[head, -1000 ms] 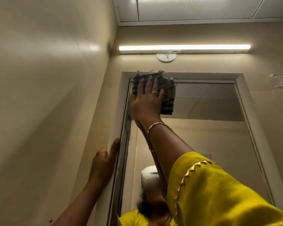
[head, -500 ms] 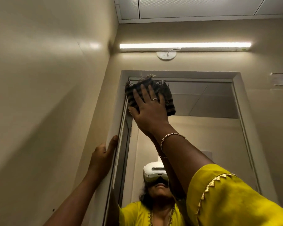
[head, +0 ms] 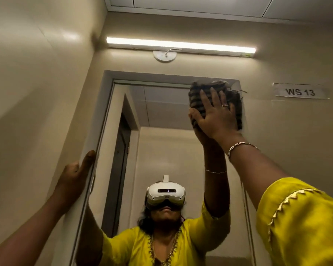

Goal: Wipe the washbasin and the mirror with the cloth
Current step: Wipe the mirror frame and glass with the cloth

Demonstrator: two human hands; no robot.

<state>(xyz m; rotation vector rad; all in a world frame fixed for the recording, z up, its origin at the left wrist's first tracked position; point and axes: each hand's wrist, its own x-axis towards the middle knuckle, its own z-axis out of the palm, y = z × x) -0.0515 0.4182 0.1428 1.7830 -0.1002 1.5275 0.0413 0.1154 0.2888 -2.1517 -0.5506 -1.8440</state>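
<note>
The mirror (head: 161,116) hangs on the wall in a grey frame and fills the middle of the view. A dark striped cloth (head: 198,107) is pressed flat against the glass at the mirror's top right corner. My right hand (head: 214,117) lies spread over the cloth with the palm holding it to the glass. My left hand (head: 75,174) rests on the mirror's left frame edge, fingers pointing up, holding nothing. The washbasin is out of view below.
A lit tube light (head: 181,45) runs along the wall above the mirror. A paper label "WS 13" (head: 300,91) is stuck to the wall right of the mirror. A side wall (head: 37,93) stands close on the left. The mirror reflects a person in yellow.
My right hand has swept the cloth from the mirror's top left corner across to its top right corner. The left hand has stayed on the left frame edge.
</note>
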